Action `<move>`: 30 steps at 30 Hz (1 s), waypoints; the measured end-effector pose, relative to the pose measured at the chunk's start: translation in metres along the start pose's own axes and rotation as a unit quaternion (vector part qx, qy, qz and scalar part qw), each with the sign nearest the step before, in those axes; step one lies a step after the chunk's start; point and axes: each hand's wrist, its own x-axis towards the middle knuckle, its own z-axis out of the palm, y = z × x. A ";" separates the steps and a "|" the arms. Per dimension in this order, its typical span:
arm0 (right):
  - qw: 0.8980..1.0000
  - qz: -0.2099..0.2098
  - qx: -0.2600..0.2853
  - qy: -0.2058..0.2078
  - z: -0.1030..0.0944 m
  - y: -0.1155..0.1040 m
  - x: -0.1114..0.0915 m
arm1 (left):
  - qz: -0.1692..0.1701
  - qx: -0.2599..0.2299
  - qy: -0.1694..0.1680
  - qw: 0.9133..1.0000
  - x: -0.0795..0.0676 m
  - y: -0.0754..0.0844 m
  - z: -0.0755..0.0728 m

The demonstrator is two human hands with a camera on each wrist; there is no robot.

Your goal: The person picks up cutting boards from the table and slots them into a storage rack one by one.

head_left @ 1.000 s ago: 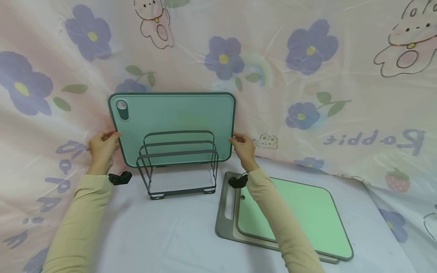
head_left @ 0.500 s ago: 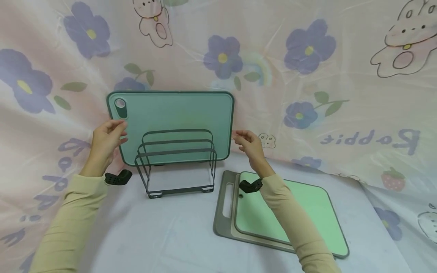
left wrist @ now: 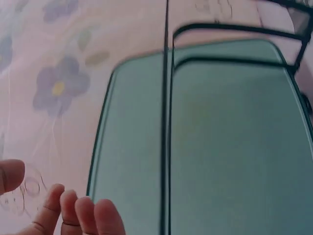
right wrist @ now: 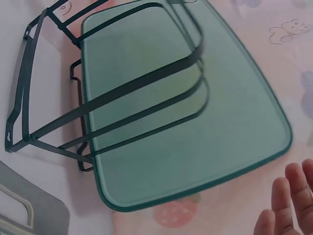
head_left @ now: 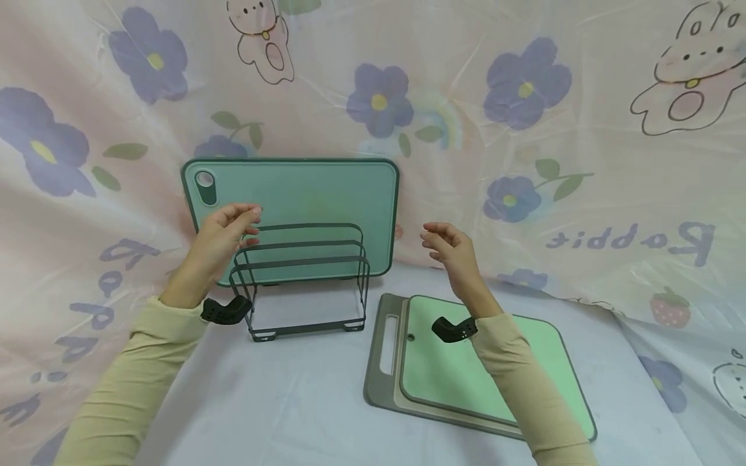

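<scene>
A teal cutting board (head_left: 309, 194) with a dark green rim and a hole in its upper left corner stands on edge at the back of a dark wire rack (head_left: 300, 261). My left hand (head_left: 218, 243) is raised in front of the board's left part, fingers relaxed and holding nothing; its fingertips overlap the rack's upper left in the head view. To the right of the board, my right hand (head_left: 454, 255) hovers in the air with loosely bent fingers and nothing in them. The right wrist view shows the board (right wrist: 234, 137) apart from the right fingertips (right wrist: 281, 196).
Right of the rack, a light green cutting board (head_left: 449, 362) lies flat on a larger grey-edged board (head_left: 381, 382) with a handle slot. My right forearm passes over them. A flowered curtain (head_left: 443, 194) hangs behind the white-covered table (head_left: 291, 401).
Both hands have let go of the teal board's side edges. My left hand has moved right across its front, and my right hand has drawn away to the right. The board stays in the rack.
</scene>
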 end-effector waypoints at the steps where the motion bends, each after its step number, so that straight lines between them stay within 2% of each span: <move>1: 1.000 -0.002 0.001 -0.002 -0.004 -0.002 -0.002 | -0.003 0.005 -0.011 1.000 0.000 0.001 0.004; 6: 1.000 -0.014 0.009 -0.003 -0.024 -0.010 -0.014 | -0.008 0.031 -0.054 0.998 0.001 0.003 0.026; 10: 1.000 -0.020 0.019 0.001 -0.039 -0.015 -0.022 | -0.013 0.025 -0.075 0.997 0.002 0.002 0.042; 17: 0.999 -0.024 0.034 -0.001 -0.063 -0.023 -0.034 | -0.020 0.008 -0.087 0.996 0.005 -0.005 0.069; 24: 0.999 -0.039 0.033 -0.012 -0.085 -0.032 -0.049 | -0.012 0.015 -0.090 0.996 0.006 -0.009 0.090; 30: 0.997 -0.050 0.066 -0.001 -0.107 -0.035 -0.059 | -0.007 0.016 -0.096 0.995 0.005 -0.013 0.108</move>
